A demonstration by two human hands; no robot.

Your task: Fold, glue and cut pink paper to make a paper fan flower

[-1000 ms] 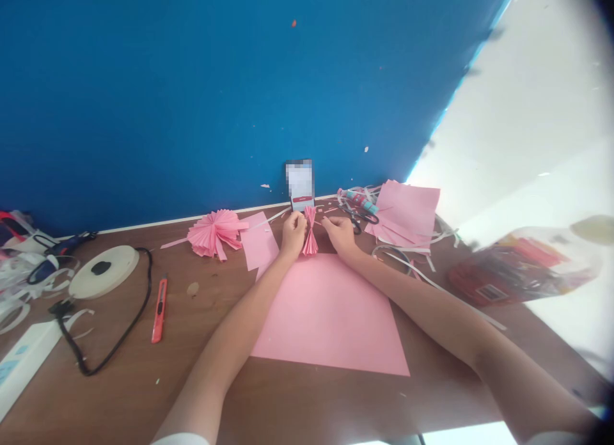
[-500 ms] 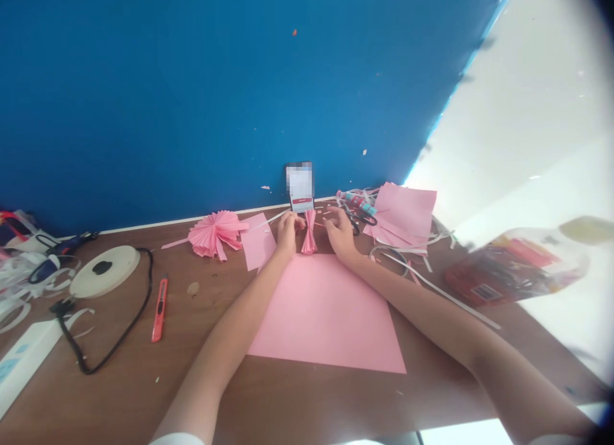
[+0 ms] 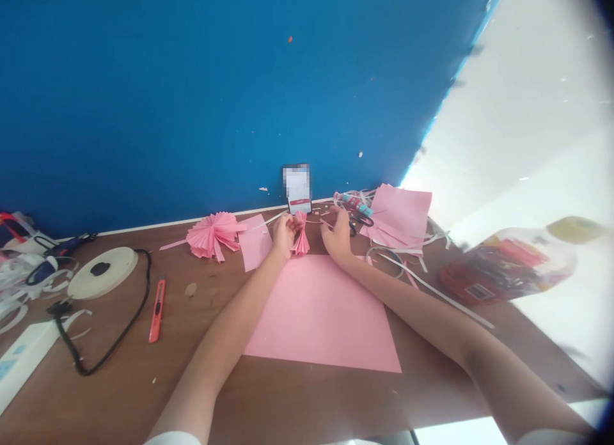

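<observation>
Both hands work close together, the left hand [image 3: 284, 235] closed at the pinched middle of a bow-shaped pleated pink paper [image 3: 301, 240], which stands between the two, nearer the left; a thin strand [image 3: 313, 222] runs from its waist toward the fingertips of the partly curled right hand [image 3: 338, 237], though whether they pinch it I cannot tell. Beyond the hands rises a blue wall [image 3: 192, 100], and under them spreads a brown desk [image 3: 201, 381]. Just below the hands lies a large pink sheet [image 3: 321, 317]. Well to the right of them sits a clear plastic package [image 3: 508, 266] bearing a white barcode label [image 3: 480, 293], its print too small to read. Nearer the right hand is a stack of pink sheets [image 3: 403, 215]. Out past the left hand are a pale round disc [image 3: 112, 275] with a dark centre and, closer in, a fanned pink paper flower [image 3: 213, 235]. Directly behind the hands a phone [image 3: 297, 184] leans on the wall, its screen pixelated above a red bar. Left of the left forearm lies a red cutter [image 3: 157, 311].
</observation>
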